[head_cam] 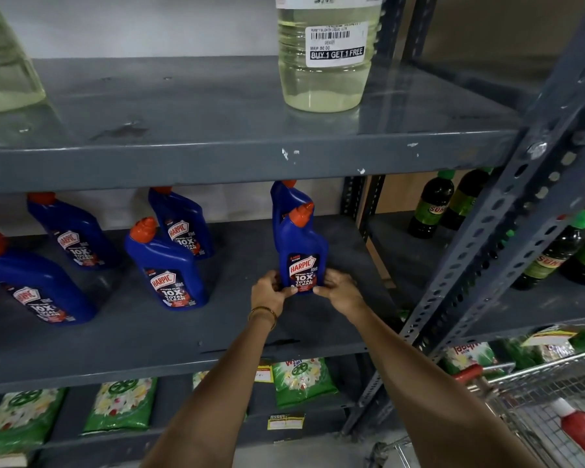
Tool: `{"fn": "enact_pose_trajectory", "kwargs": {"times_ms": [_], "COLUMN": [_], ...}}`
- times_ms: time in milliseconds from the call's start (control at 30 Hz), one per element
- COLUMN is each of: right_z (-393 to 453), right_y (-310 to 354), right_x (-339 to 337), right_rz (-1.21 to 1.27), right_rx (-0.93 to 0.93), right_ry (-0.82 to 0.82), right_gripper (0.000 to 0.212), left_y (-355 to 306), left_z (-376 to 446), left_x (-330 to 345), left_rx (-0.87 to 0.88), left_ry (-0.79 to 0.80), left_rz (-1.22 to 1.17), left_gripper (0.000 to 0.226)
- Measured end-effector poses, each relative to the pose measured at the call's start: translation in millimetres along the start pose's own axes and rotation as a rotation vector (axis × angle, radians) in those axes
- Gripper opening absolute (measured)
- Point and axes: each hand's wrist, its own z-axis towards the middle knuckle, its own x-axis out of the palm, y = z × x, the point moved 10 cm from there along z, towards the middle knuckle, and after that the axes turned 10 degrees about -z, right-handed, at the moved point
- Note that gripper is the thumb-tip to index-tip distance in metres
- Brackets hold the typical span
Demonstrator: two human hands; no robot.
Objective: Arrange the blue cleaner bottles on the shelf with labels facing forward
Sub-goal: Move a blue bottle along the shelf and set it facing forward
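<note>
left hand [271,292] and right hand [337,288] clasp the base of a blue cleaner bottle [303,256] standing upright on the middle shelf [183,363], label facing forward, apparently steadying it before another bottle [286,202].

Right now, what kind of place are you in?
Probably a shop's cleaning aisle. A clear bottle has a "BUY 1 GET 1 FREE" price sticker, matching blue cleaner bottles line a metal shelf, and a wire trolley waits nearby.
</note>
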Motion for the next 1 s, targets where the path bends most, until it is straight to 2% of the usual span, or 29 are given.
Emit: {"fn": "enact_pose_trajectory", "kwargs": {"times_ms": [100,1000], "right_z": [0,-82], "right_y": [-2,-12], "right_x": [-3,-8], "right_rz": [-0.047,-0.194], "right_rx": [-0.004,-0.020], "right_ry": [-0.058,-0.152], "right_gripper": [0.041,0.038], "left_y": [2,9], "left_z": [-1,-68], "left_x": [-2,-9], "left_rx": [-0.012,-0.012], "left_ry": [-0.007,0.075], "left_rz": [-0.002,0.055], "left_gripper": [0.046,0.048]}}
